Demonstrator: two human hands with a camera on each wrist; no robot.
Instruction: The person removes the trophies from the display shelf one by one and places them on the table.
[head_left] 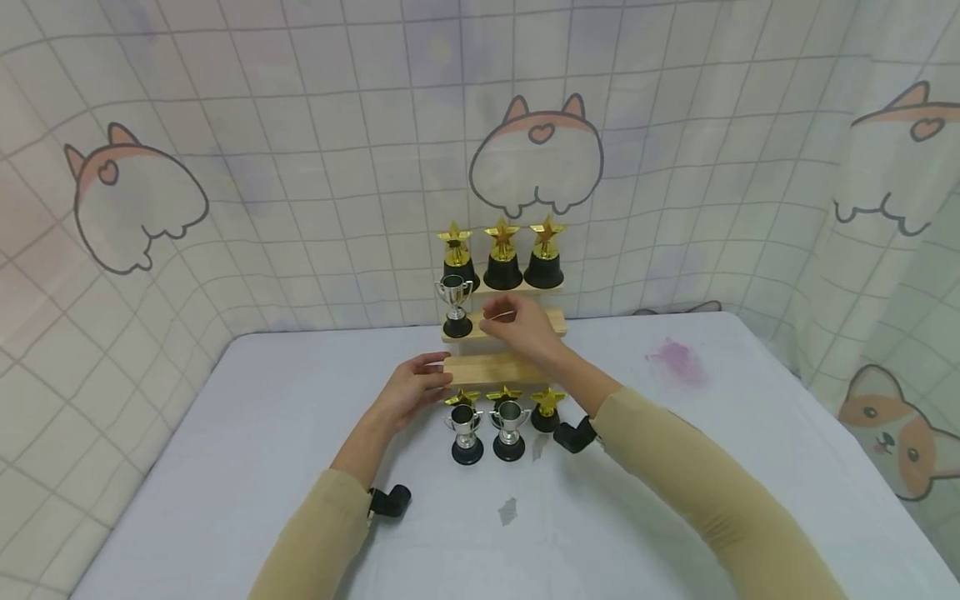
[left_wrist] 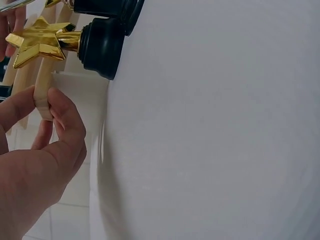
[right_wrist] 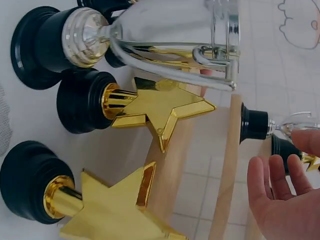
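Note:
My left hand [head_left: 412,387] pinches the left end of the lowest board of a stepped wooden stand [head_left: 491,369]; the left wrist view shows the thumb and fingers on either side of that board [left_wrist: 44,92]. Over the middle step is my right hand [head_left: 521,325], fingers loosely bent, with nothing visible in it. Just left of it, a silver cup trophy [head_left: 456,304] with a black base stands upright on that step. Three gold star trophies [head_left: 503,254] line the top step. In the right wrist view, the right hand [right_wrist: 285,200] partly overlaps the cup trophy on the step.
On the white table [head_left: 600,500], two silver cup trophies [head_left: 509,429] stand before the stand, with three gold star trophies [head_left: 548,408] just behind them. A checked curtain [head_left: 337,167] hangs behind. Each wrist carries a black camera [head_left: 392,502].

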